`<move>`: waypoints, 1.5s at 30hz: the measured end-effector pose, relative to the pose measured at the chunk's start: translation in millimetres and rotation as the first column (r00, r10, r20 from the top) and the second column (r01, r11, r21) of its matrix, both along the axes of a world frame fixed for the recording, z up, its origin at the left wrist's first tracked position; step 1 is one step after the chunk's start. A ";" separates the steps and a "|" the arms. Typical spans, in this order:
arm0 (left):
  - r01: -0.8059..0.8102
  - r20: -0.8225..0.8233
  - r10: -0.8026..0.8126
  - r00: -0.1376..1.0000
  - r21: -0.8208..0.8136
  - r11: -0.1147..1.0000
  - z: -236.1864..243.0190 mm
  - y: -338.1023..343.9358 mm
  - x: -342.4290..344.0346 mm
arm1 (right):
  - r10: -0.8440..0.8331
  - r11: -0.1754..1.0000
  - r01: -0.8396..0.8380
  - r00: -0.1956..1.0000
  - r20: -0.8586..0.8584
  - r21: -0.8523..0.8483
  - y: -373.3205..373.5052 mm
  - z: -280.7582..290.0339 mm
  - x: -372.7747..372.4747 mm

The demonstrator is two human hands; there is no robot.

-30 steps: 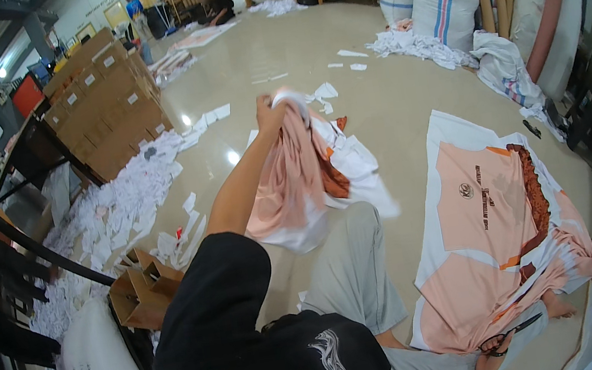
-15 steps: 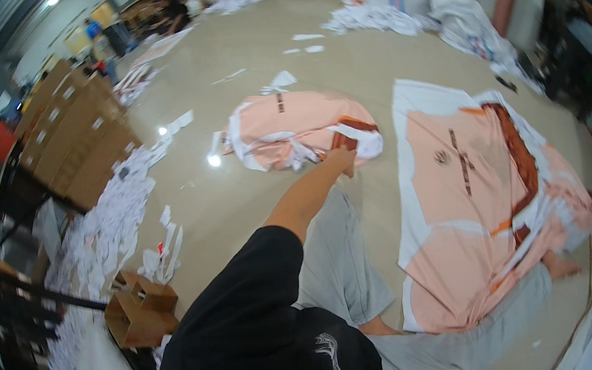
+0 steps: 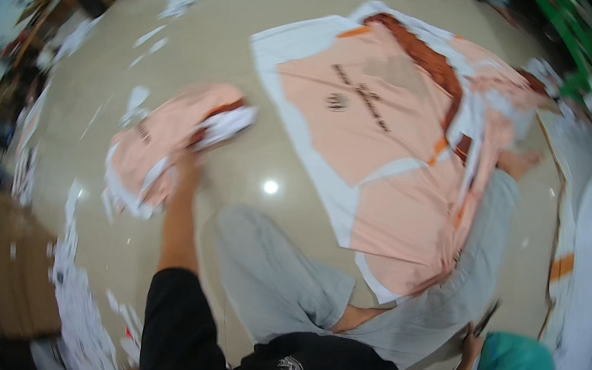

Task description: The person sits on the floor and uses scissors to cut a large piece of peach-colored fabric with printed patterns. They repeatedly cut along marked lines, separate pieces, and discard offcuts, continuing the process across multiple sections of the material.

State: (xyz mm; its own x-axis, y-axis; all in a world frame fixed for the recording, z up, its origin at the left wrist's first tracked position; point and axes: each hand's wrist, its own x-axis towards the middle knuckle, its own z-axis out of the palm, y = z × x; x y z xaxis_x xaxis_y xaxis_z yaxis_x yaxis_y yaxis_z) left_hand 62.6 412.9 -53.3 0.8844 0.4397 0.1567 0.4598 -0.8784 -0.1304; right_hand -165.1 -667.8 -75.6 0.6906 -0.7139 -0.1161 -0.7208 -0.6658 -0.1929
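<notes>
Head view: the left hand [image 3: 189, 161] rests on a crumpled peach garment [image 3: 162, 147] with white trim and a rust-brown collar, lying bunched on the beige floor [image 3: 260, 144]; blur hides whether the fingers grip it. To the right of this garment, just apart, lies a flat stack of peach shirts [image 3: 396, 141], printed chest up. The right hand [image 3: 472, 348], beyond the stack's near edge, holds a thin dark object [image 3: 486, 319].

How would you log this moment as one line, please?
left hand on crumpled peach garment | right hand near lap | flat peach garment pile on floor
</notes>
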 end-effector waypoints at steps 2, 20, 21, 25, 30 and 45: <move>-0.246 0.019 0.246 0.969 0.057 0.968 40.9 88.1 -70.6 | 0.044 0.931 -0.040 0.999 -0.002 0.362 65.0 47.8 36.5; 0.760 0.006 -0.827 0.562 -0.400 0.513 36.9 -591.1 78.6 | 0.084 0.994 -0.065 0.974 -0.211 0.092 52.8 96.8 69.7; 0.776 -0.009 -0.830 0.557 -0.350 0.524 18.4 -597.4 77.7 | 0.086 0.995 -0.072 0.973 -0.216 0.075 44.6 103.5 80.0; 0.670 0.054 -0.819 0.572 -0.607 0.428 -4.7 -538.1 110.9 | 0.183 0.982 -0.182 0.983 0.021 -0.060 24.9 125.9 143.1; 0.640 -0.071 -0.781 0.621 -0.529 0.557 -1.2 -291.0 126.4 | 0.478 0.878 -0.441 0.812 0.336 -0.185 84.6 153.3 300.4; 0.195 -0.641 -0.332 0.692 -0.277 0.941 14.4 49.8 -216.1 | 0.804 0.447 -0.891 0.437 -0.403 -0.076 304.0 87.2 584.5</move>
State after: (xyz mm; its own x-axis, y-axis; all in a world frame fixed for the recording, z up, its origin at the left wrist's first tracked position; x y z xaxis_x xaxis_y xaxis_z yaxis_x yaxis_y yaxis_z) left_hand -153.5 462.7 -38.9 0.8062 0.1304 -0.5771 0.0563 -0.9879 -0.1446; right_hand 419.4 -363.8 11.6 0.9247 0.1907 -0.3295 0.2554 -0.9526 0.1652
